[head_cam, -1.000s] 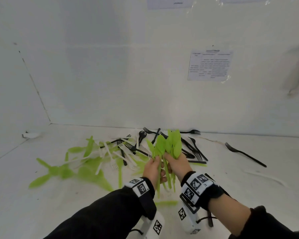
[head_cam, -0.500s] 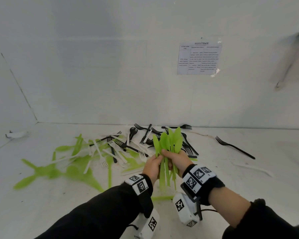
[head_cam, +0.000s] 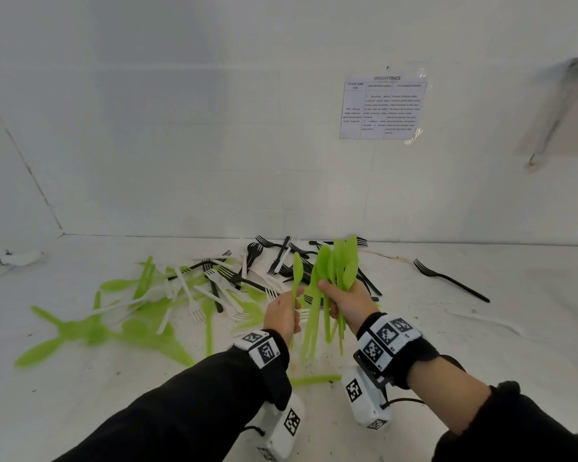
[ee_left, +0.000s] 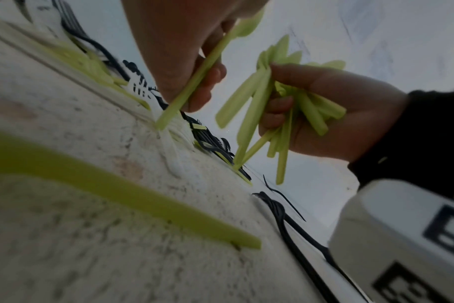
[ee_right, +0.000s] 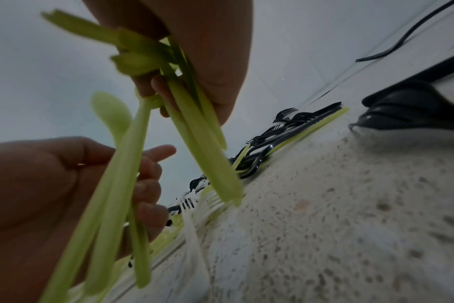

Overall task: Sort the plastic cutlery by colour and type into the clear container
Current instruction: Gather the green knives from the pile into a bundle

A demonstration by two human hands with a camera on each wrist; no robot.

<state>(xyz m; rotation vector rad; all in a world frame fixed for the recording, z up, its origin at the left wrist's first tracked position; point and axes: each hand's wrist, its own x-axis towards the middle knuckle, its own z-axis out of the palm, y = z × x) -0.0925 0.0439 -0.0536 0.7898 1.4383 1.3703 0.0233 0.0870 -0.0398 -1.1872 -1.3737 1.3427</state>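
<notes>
The right hand (ee_right: 194,51) fills the top of the view, its fingers curled round a bunch of green cutlery (ee_right: 189,114) whose handles fan downward below the palm. Below and to its left, the left hand (ee_right: 52,184) holds a green spoon (ee_right: 111,114), bowl up, fingers loosely bent round the handle. Other green handles cross in front of that hand. Beyond both hands, black forks (ee_right: 285,127) and white forks (ee_right: 202,203) lie in a heap on the speckled white surface (ee_right: 350,205). A lone black fork (ee_right: 407,34) lies further off to the right.
</notes>
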